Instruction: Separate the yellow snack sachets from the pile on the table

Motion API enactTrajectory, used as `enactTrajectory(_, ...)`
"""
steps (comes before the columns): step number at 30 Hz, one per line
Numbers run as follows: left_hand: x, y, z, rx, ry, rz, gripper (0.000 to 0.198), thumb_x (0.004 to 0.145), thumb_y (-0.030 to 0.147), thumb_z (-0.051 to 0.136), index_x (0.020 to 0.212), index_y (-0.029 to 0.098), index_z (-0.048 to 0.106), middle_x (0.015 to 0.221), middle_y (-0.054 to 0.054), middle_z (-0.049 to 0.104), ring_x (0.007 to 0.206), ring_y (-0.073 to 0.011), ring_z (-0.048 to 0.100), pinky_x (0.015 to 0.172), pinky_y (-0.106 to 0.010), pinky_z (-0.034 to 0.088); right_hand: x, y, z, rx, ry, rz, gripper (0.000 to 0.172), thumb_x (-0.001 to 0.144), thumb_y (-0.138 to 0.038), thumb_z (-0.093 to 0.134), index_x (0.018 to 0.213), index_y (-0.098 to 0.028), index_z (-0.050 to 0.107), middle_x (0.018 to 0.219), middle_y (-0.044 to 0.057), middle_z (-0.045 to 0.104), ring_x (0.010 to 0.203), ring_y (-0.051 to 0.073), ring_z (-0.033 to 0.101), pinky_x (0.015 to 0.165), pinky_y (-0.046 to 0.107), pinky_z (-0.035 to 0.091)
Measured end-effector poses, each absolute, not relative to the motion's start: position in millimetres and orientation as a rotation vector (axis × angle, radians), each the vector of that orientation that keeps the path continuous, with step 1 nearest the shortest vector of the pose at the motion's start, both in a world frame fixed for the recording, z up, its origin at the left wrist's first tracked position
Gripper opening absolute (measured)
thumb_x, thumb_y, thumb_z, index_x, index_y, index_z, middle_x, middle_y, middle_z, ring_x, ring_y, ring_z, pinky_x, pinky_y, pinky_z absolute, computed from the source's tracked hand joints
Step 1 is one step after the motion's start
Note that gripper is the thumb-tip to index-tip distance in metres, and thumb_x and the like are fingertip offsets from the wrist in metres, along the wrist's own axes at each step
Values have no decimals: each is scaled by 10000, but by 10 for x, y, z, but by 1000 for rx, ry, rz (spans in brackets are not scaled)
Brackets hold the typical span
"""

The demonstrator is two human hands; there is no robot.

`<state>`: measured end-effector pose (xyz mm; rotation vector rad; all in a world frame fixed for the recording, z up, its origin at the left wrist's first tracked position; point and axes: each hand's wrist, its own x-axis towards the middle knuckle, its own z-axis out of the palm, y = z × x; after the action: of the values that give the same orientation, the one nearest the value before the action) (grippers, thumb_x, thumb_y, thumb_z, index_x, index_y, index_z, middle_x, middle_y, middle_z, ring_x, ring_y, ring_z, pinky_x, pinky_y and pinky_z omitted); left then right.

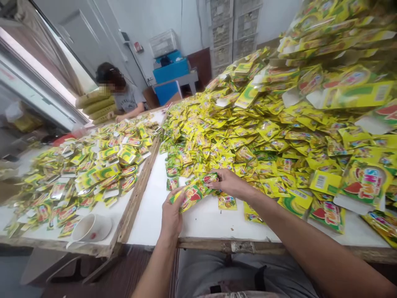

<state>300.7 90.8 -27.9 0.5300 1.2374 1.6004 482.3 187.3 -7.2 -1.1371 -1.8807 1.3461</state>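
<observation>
- Box (191, 198): above the white table (149, 207), before the sachet heap (217, 140); printed face up, long axis slanting from near left to far right, toward my right hand (228, 182).
- My left hand (172, 213): closed on the box's near-left end.
- My right hand: fingers narrowed on a sachet (209, 178) at the box's far-right end.

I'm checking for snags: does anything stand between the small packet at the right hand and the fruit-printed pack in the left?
Nothing visible does. The right hand holds the small packet right by one end of the fruit-printed pack; the left hand grips the other end.
</observation>
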Motion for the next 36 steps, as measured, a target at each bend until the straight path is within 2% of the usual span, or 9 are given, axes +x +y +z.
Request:
enactTrajectory(3,3025,904,-316,557,1298,1648,361,604,292,783,904,169,624,774,-3,719,696,-149,678,691,-256,521,4781,1892,-143,-1165,-1906,1344,241,631,-335,692,812,-177,688,548,-23,564,535,136,506,497,237,369)
enactTrajectory(6,3016,886,-302,657,1338,1536,392,591,274,791,931,166,628,787,-17,722,703,-162,678,682,-266,521,4731,1878,-174,-1129,-1897,1304,182,632,-320,697,756,-189,675,555,-28,560,540,127,495,502,232,378)
enactTrajectory(9,2986,866,-238,691,1296,1356,379,581,256,797,916,137,665,835,-62,729,725,-171,676,678,-258,517,4690,1845,-193,-1067,-1812,1273,254,627,-356,713,810,-190,653,600,-31,566,552,120,492,522,232,391)
enactTrajectory(12,2988,865,-189,627,1287,1334,373,551,252,811,881,125,692,827,-78,733,701,-170,674,664,-254,515,4681,1802,-203,-1066,-1760,1233,299,683,-434,661,847,-186,635,591,-36,535,526,111,461,503,227,362)
enactTrajectory(15,3025,882,-198,566,1301,1468,366,529,250,819,856,134,702,841,-77,737,727,-178,678,684,-265,518,4702,1760,-205,-1176,-1792,1131,273,757,-452,574,777,-188,640,534,-36,492,495,111,419,478,227,308)
enactTrajectory(26,3002,897,-245,612,1382,1461,350,533,257,816,853,147,726,833,-74,741,740,-198,684,713,-305,539,4758,1776,-162,-1062,-2169,847,127,780,-176,549,695,-193,642,685,14,595,671,146,523,605,234,331)
enactTrajectory(30,2958,879,-269,709,1414,1424,362,536,270,818,864,148,726,898,-82,735,794,-203,680,743,-300,535,4714,1771,-144,-977,-2212,891,120,770,-179,569,680,-203,646,663,-4,593,671,136,532,612,231,340)
enactTrajectory(32,2955,875,-255,699,1404,1392,381,522,260,825,869,141,721,899,-86,734,782,-209,683,728,-306,540,4680,1759,-152,-989,-2125,999,44,745,-225,614,712,-205,636,622,-24,576,622,123,523,597,228,357)
enactTrajectory(36,2969,869,-196,558,1344,1404,401,484,228,840,851,135,712,820,-84,739,710,-205,691,683,-308,547,4622,1715,-185,-1079,-1819,1247,257,664,-274,690,891,-201,594,702,-18,615,612,124,554,583,237,416)
